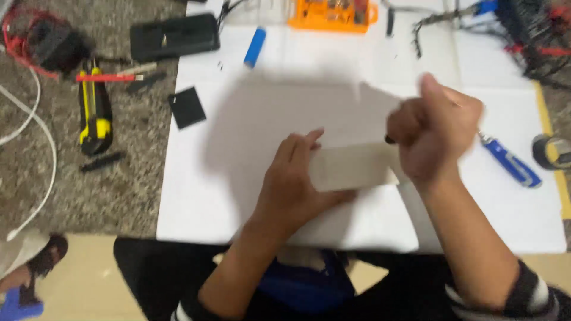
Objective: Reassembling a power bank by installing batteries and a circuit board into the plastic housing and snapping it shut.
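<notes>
A pale flat rectangular card piece (351,168) is pinned under the flattened left hand (291,184) while the right hand (431,128), just beside it, is clenched on a small dark tool (390,140); steady pressure is judged necessary next.

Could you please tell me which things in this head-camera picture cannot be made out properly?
- What the right hand grips: only a dark tip shows below the closed fist, which is motion-blurred.
- The pale strip: its left end is covered by the left hand, and blur hides its surface.
- The orange case: cut off by the top edge.
- The grey roll: cut off by the right edge.
</notes>
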